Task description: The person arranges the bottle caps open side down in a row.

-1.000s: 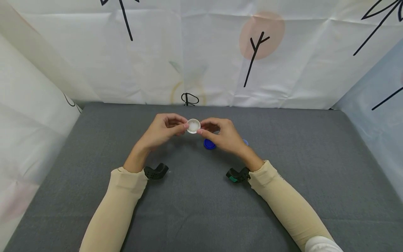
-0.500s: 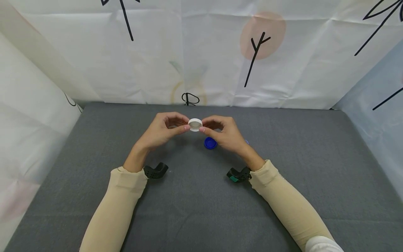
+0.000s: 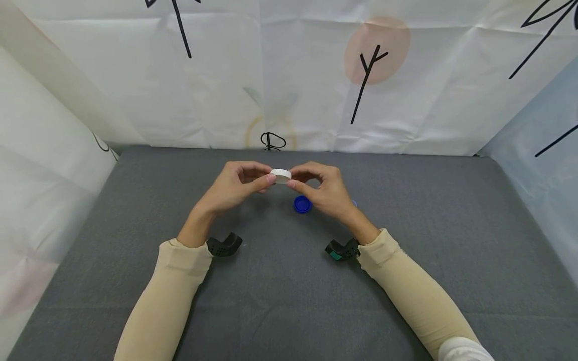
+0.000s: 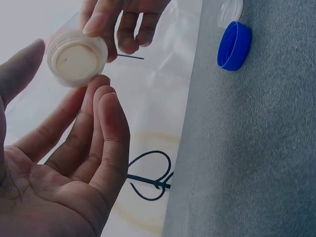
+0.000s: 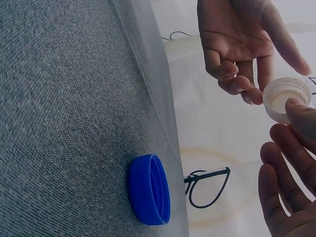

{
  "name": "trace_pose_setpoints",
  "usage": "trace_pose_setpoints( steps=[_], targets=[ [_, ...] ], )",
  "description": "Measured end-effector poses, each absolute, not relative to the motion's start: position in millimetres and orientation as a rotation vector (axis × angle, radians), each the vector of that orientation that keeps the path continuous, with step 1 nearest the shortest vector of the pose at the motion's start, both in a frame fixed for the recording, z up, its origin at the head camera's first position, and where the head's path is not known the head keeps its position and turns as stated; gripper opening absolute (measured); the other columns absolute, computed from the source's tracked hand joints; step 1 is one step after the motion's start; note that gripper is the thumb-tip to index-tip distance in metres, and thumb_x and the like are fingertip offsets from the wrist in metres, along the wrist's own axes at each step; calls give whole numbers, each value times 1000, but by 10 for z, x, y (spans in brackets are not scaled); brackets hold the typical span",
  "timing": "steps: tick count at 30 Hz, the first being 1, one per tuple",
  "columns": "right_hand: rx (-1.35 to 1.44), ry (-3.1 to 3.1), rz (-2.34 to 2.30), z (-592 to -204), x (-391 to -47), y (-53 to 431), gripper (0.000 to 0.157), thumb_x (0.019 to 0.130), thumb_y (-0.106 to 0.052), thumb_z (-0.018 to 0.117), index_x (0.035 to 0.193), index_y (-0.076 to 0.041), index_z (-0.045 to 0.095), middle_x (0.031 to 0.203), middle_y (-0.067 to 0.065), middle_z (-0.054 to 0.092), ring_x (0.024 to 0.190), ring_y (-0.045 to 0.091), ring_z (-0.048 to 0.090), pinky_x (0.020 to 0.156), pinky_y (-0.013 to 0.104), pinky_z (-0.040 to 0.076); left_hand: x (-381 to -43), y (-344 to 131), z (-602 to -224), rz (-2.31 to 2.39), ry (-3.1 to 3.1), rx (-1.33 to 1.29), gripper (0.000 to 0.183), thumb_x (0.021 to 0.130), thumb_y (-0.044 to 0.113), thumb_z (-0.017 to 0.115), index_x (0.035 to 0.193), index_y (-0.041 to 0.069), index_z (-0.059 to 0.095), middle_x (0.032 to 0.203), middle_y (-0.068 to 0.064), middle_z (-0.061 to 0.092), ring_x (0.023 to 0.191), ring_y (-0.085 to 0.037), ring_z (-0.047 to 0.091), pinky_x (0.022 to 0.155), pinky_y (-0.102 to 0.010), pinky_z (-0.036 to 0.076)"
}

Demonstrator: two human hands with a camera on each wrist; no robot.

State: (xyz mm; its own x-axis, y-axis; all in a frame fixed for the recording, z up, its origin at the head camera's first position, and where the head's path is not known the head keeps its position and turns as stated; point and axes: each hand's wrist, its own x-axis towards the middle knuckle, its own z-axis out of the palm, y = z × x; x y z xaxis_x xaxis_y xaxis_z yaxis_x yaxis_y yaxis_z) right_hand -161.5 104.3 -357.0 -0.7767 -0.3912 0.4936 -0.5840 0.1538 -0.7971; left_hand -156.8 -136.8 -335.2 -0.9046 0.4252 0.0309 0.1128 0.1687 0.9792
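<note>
A white bottle cap [image 3: 281, 176] is held up over the grey table between both hands, its hollow inside showing in the left wrist view. My left hand [image 3: 236, 183] has thumb and fingertips at the cap's left side; in the wrist views the thumb tip lies very close to the rim. From the other side my right hand [image 3: 322, 188] pinches the cap, thumb over its edge in the right wrist view. A blue bottle cap [image 3: 302, 204] lies on the table below the right hand, hollow side up. Beyond it is a clear cap [image 4: 230, 12], mostly hidden by the right wrist in the head view.
A grey cloth covers the table [image 3: 280, 301]. White printed sheets [image 3: 217, 90] hang behind it and at both sides. A black wrist device [image 3: 224, 245] sits at the left cuff, and another black wrist device [image 3: 341, 250] at the right cuff.
The white bottle cap has tilted between the fingers, from facing the head camera to nearly edge-on, and has risen slightly to the right. The right hand has moved up a little.
</note>
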Motion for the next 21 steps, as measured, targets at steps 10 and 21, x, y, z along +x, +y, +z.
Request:
trace_pose_setpoints(
  steps=[10, 21],
  targets=[
    [1041, -2176, 1619, -3575, -1622, 1028, 19, 86, 3, 79, 105, 1, 76, 100, 9, 74, 87, 18, 69, 80, 34, 56, -1550, -1331, -3347, 1843, 2180, 491, 27, 98, 17, 71, 118, -2, 70, 111, -18, 71, 107, -46, 65, 89, -44, 56],
    [1064, -2230, 1719, -3543, -1609, 1067, 31, 84, 4, 80, 115, 2, 73, 109, 12, 72, 95, 28, 68, 85, 43, 55, -1523, -1346, -3334, 1936, 2159, 593, 32, 90, 7, 78, 120, -2, 70, 108, -12, 71, 101, -27, 67, 88, -37, 55]
  ],
)
